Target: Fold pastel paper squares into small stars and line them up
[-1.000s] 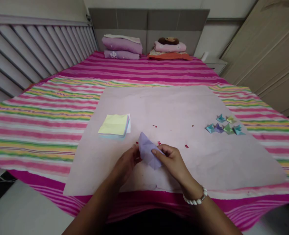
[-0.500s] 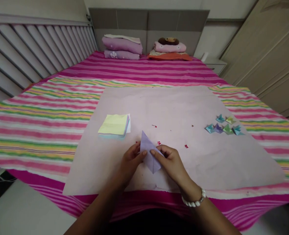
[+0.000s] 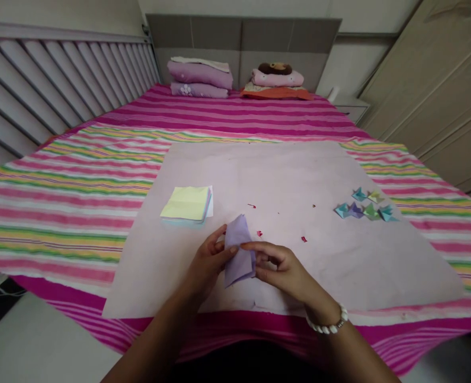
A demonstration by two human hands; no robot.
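A partly folded lilac paper is held just above a large pale pink sheet spread on the bed. My left hand pinches its left edge with thumb and fingers. On the paper's right side my right hand, with a white bead bracelet at the wrist, grips it with its fingers curled. A stack of pastel square papers, yellow on top, lies to the left of my hands.
Several small folded paper shapes in blue, purple and green sit at the right of the sheet. Tiny red scraps dot the middle. Folded bedding lies at the headboard; a wardrobe stands right, a slatted rail left.
The lilac paper has turned from a pointed upright shape into a narrower folded form. My right-hand fingers have shifted over its right edge, and the wrist has moved slightly right.
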